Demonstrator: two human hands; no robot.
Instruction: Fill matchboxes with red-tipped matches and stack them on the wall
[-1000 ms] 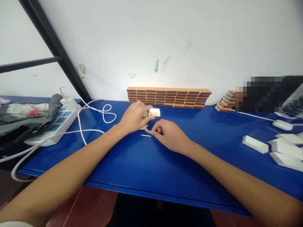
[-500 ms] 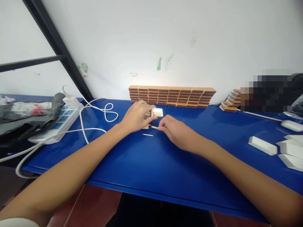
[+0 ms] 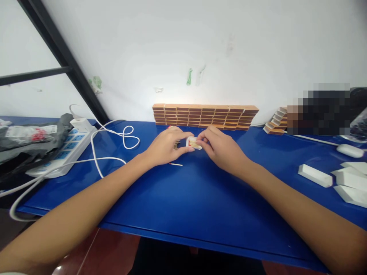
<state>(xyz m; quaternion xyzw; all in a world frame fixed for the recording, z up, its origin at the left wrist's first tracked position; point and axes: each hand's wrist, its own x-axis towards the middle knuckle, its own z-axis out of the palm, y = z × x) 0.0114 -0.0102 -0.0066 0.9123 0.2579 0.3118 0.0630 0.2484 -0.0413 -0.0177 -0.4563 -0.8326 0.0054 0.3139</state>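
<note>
A small white matchbox tray (image 3: 187,143) with red-tipped matches inside lies on the blue table. My left hand (image 3: 168,146) steadies it from the left, thumb on the near side and index finger on the far side. My right hand (image 3: 219,147) is at the tray's right end, thumb and fingertips pinched on a match (image 3: 197,142) held over it; the fingers partly cover the match. Under my left palm a pile of matches (image 3: 176,144) shows in part. One loose match (image 3: 176,164) lies on the table just below my left hand.
Stacked matchbox sleeves (image 3: 205,115) line the wall, with a shorter stack (image 3: 276,121) to the right. White trays (image 3: 315,175) lie at the right. On the left are a power strip (image 3: 67,147), white cables (image 3: 94,156) and a dark plastic bag (image 3: 31,147).
My right hand has carried the match up from the table to the tray. My left hand's fingers now rest along the tray's sides. The view has shifted slightly.
</note>
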